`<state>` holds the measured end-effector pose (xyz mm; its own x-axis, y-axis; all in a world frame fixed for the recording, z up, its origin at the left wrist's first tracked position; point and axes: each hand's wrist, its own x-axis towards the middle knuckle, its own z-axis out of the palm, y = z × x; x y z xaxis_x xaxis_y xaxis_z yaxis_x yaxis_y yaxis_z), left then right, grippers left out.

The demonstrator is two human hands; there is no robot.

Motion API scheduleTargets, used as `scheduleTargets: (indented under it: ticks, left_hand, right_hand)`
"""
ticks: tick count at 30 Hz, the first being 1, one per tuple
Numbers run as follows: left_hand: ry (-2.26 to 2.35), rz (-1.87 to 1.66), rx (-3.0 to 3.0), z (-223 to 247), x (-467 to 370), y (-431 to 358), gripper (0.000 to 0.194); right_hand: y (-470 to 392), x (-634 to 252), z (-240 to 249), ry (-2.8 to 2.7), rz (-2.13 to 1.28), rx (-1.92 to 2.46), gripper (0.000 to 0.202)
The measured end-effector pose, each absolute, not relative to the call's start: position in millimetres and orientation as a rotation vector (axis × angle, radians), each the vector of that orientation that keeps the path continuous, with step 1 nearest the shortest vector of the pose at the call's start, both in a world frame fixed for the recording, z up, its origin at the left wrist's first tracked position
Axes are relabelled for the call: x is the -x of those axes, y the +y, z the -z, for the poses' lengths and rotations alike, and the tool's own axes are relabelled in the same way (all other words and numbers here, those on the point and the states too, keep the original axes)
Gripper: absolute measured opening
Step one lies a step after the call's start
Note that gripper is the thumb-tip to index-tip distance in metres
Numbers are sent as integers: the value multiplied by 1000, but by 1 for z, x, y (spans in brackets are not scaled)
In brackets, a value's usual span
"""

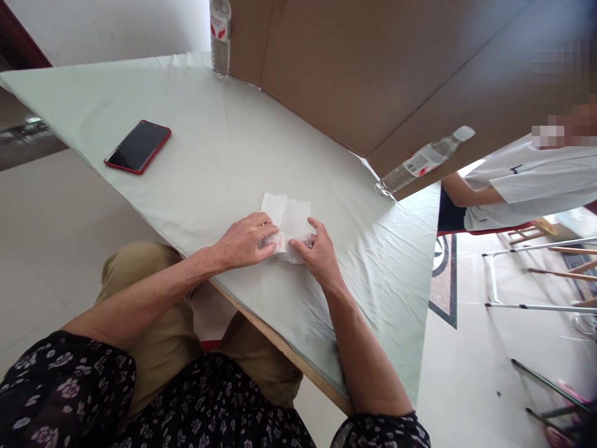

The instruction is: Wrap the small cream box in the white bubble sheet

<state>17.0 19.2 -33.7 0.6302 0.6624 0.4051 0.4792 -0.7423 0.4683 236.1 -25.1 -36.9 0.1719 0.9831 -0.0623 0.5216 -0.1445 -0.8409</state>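
Note:
A white paper or tissue sheet (295, 216) lies on the pale green tablecloth near the table's front edge. At its near side is a crinkled, clear plastic wrapper (280, 241) with small red print. My left hand (252, 239) pinches the wrapper's left part, fingers bent over it. From the right, my right hand (318, 249) grips the sheet's near right corner and some plastic between thumb and curled fingers, its index finger raised. The fingers hide part of the wrapper.
A red-cased phone (138, 147) lies at the left of the table (186, 106). One bottle (221, 37) stands by a large brown board (326, 74); another bottle (420, 163) is at its right corner. A person in a white shirt (536, 180) sits beyond.

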Motion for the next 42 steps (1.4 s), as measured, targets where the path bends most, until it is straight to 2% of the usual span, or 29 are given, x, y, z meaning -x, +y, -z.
scheduleTargets:
  ticks: [7, 14, 20, 24, 30, 35, 39, 42]
  left_hand:
    - [889, -813, -2524, 32, -18, 19, 21]
    - [861, -741, -2460, 31, -20, 21, 21]
    - [861, -695, -2414, 28, -23, 21, 17]
    - [889, -709, -2356, 29, -23, 20, 24]
    - [947, -808, -2137, 28, -24, 20, 46]
    - [1068, -894, -2024, 28, -31, 14, 35]
    - [1129, -886, -2069, 30, -36, 9, 42]
    - [1145, -871, -2103, 32, -36, 8, 44]
  right_hand:
    - [-33, -221, 25, -1509, -622, 1729, 75]
    - [-27, -210, 18, -1227, -993, 1561, 80]
    - [-27, -199, 8, -1177, -1104, 1534, 91]
    - [-35, -201, 7, -1319, -1138, 1488, 81]
    - [-42, -198, 10, -1805, -791, 1524, 69]
    - [-45, -190, 6, -2014, -554, 1592, 73]
    - [-45, -198, 2, -1994, -737, 1507, 77]
    - [-39, -213, 2, -1758, -898, 1436, 68]
